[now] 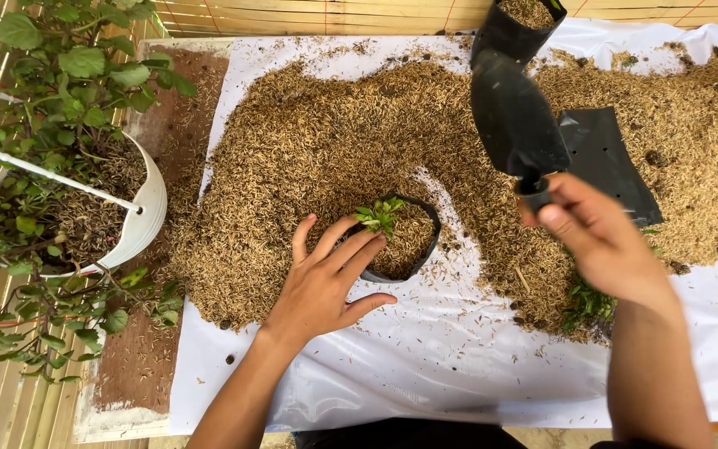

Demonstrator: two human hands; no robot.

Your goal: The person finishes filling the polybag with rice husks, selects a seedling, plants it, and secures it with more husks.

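My left hand (326, 278) rests against the near side of a small black grow bag (425, 218), fingers spread on its rim beside a green seedling (381, 213) planted in the husk filling. My right hand (600, 237) grips the handle of a black hand trowel (513, 116), raised above the pile with its blade pointing away from me. A broad heap of brown rice husk (317, 141) covers the white plastic sheet (425, 366) around the bag.
A white pot with a leafy plant (147, 199) stands at the left. Another filled black bag (515, 29) sits at the top, a flat empty black bag (612, 162) lies to the right, and loose green cuttings (587, 303) lie under my right wrist.
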